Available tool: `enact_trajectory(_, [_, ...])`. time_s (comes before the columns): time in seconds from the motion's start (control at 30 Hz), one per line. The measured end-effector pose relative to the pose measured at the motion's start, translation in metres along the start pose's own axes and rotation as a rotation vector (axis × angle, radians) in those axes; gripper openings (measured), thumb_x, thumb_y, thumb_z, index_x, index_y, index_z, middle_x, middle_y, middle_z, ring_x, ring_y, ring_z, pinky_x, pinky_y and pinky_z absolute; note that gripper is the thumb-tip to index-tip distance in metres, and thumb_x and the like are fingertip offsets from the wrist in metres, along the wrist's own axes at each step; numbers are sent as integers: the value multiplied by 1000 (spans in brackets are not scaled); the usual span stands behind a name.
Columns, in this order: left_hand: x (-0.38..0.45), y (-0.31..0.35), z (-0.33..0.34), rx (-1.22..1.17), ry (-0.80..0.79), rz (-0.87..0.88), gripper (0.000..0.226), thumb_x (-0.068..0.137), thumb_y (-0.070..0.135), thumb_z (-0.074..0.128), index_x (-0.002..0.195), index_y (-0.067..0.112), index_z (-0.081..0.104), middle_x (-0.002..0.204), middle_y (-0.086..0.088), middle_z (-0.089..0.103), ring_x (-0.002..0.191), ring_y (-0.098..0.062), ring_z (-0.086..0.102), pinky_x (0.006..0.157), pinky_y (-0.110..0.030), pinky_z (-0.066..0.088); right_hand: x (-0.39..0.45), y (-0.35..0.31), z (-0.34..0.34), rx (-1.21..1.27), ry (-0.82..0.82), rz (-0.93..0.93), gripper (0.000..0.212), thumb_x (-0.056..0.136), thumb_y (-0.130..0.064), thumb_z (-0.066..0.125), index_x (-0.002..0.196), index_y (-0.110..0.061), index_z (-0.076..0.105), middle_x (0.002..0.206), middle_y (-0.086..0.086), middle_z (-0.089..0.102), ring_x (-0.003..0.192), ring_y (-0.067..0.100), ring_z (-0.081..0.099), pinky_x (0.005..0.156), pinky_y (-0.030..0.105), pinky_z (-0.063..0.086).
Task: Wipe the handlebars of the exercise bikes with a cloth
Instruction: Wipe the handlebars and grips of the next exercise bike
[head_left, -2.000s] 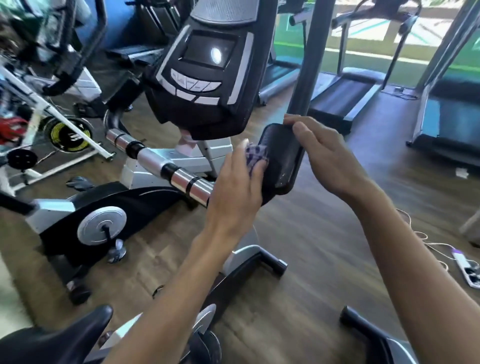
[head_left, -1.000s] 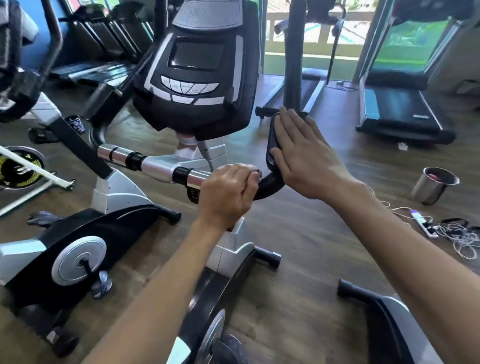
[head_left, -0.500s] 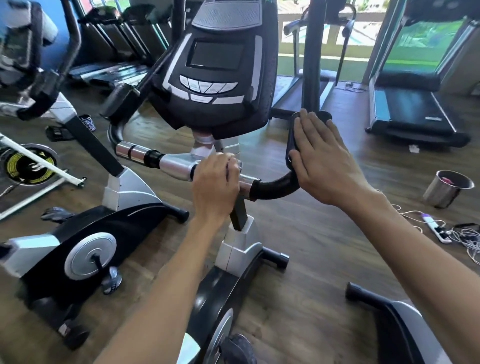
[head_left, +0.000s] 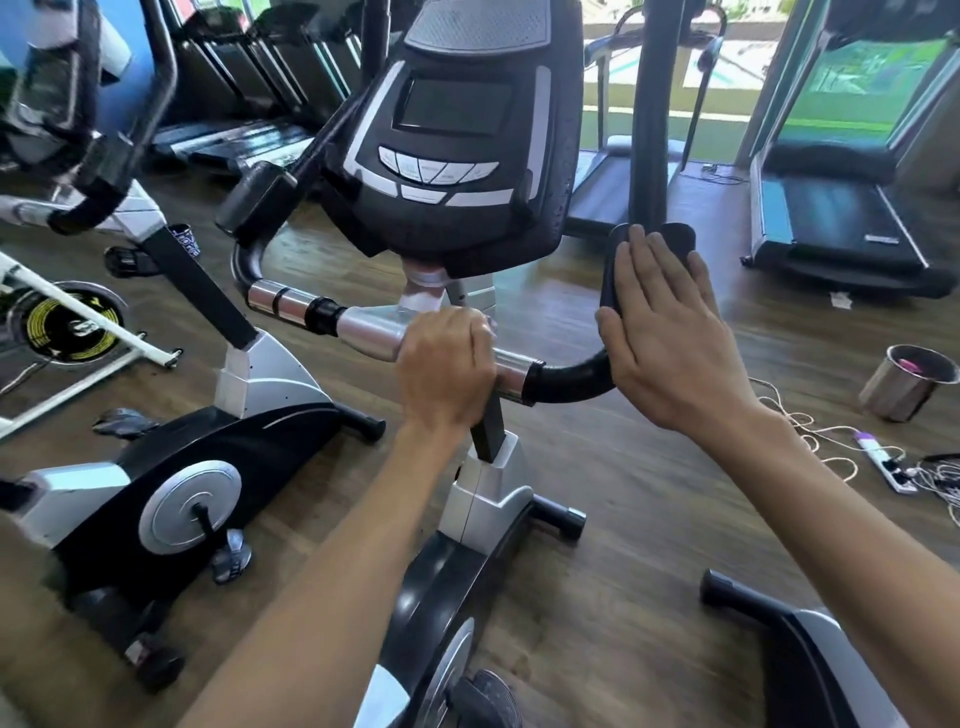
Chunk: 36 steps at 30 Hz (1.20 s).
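The left hand (head_left: 444, 366) is wrapped around the chrome middle section of the exercise bike's handlebar (head_left: 363, 332), fingers curled over the tube just left of the black rubber bend. The cloth does not show in this view; it may be bunched inside that fist, but I cannot tell. The right hand (head_left: 670, 338) lies flat and open, fingers together, pressed against the upright black pad at the handlebar's right end (head_left: 675, 236). Above both hands hangs the bike's console (head_left: 452, 150) with its dark screen and row of grey buttons. On the wood floor (head_left: 623, 467) at far right stand a steel cup (head_left: 906, 384) and a power strip (head_left: 883, 462) with tangled cables.
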<state>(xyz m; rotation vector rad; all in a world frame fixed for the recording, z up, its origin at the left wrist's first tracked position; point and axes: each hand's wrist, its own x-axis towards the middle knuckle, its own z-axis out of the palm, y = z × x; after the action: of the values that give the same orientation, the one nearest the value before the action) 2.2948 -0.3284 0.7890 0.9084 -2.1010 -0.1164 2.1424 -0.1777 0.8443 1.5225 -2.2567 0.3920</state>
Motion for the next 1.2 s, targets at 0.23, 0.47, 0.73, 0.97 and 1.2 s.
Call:
enact_trajectory(0.23, [32,-33,-26,96,-277,159,35,95,25,25,68,18,46,74,-15,64,75,-34,55,78,-44,38,-9,-47,7,20,38,-257,63,97,-35,34,151,-2,41,165,15,29,156,25,19,128,46,6])
enact_trajectory(0.47, [1,-39,-17,-133,18,164,28,105,24,41,113,8,62,117,-7,63,108,-26,53,99,-42,42,2,-83,25,1,-197,-196,46,100,-41,35,130,-13,56,132,5,64,129,24,56,98,35,46])
enact_trajectory(0.73, [27,-47,-19,112,-228,204,46,98,30,27,104,19,71,99,-4,72,97,-28,62,96,-41,40,2,-85,28,-78,-214,-188,36,101,-43,34,117,-18,54,107,-2,67,100,24,66,68,33,30])
enact_trajectory(0.97, [-11,-48,-5,-127,17,177,40,106,26,32,118,13,67,112,0,70,105,-22,58,102,-41,42,1,-87,27,-81,-227,-174,50,96,-46,22,121,-19,56,107,-4,67,100,21,66,72,33,45])
enact_trajectory(1.2, [30,-46,-23,34,-222,199,40,98,36,32,88,23,69,85,5,66,84,-20,59,69,-39,44,2,-89,20,-67,-257,-161,46,102,-45,33,135,-19,51,119,-4,67,110,20,64,85,31,46])
